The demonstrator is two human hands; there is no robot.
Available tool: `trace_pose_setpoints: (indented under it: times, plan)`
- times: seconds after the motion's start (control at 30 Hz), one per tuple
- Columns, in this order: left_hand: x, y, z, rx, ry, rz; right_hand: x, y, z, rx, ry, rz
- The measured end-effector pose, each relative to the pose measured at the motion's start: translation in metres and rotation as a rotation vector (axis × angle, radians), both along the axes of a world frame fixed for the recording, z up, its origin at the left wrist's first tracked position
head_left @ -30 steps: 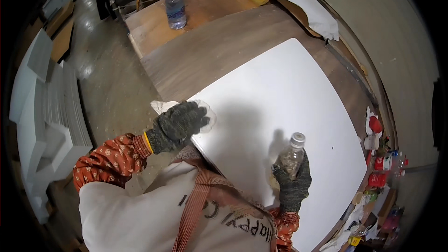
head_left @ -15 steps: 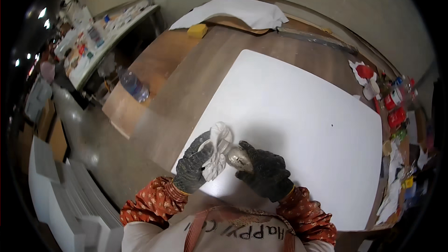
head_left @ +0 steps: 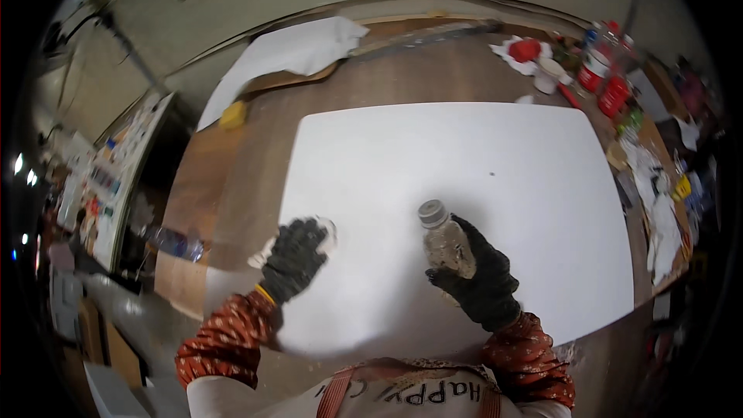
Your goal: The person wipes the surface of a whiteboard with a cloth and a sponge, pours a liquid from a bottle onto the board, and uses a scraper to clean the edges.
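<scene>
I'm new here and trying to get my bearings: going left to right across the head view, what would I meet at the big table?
Clear bottle, yellow block, gloved left hand on a white cloth, gloved right hand holding a capped bottle, white container, red-labelled bottle.

Cloth (head_left: 330, 237) mostly hidden under L hand (head_left: 294, 257), btwn 7 & 8 o'clock. R hand (head_left: 486, 280), abt 4 o'clock, covers lower pt of bottle (head_left: 452, 252); what's inside too blurry to ID. Dark speck (head_left: 491, 174) at 3 o'clock too sm. to tell. Shirt (head_left: 402, 407) cut off at 6. Small stuff (head_left: 104, 179), 9 o'clock, too blurred to ID.
</scene>
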State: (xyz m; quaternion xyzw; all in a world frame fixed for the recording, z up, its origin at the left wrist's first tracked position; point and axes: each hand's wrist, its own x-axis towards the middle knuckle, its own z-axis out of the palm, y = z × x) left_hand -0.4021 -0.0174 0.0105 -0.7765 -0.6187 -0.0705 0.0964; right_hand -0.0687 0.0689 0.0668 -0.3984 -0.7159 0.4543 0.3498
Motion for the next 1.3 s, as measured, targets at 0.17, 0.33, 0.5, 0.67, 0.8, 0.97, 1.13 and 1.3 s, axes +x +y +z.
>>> trace_pose_setpoints:
  times: [0.17,0.33,0.5,0.67,0.8,0.97,1.13,1.3]
  plan:
    - [-0.075,0.15,-0.048,-0.108,-0.485,0.035,0.065,-0.008,0.003,-0.086,0.017,-0.309]
    - [-0.017,0.276,-0.045,-0.002,-0.11,0.356,0.139,-0.025,-0.005,-0.029,-0.173,-0.698]
    - [0.077,0.304,-0.042,-0.038,-0.159,0.366,0.212,-0.023,-0.016,-0.068,0.086,-0.82]
    - [0.172,0.323,-0.086,0.139,0.113,0.014,0.304,0.048,-0.045,0.049,-0.084,-0.786]
    - [0.326,0.299,-0.071,0.056,0.043,-0.09,0.352,0.149,-0.044,0.172,0.208,-0.627]
    - [0.371,0.221,-0.033,0.077,-0.164,-0.141,0.359,0.295,-0.055,0.223,0.091,-0.633]
    - [0.261,0.136,-0.033,0.377,-0.218,0.138,0.343,0.389,-0.068,0.309,-0.061,-0.773]
    - [0.179,-0.01,-0.028,0.184,-0.044,0.911,0.336,0.446,-0.097,0.328,-0.155,-0.775]
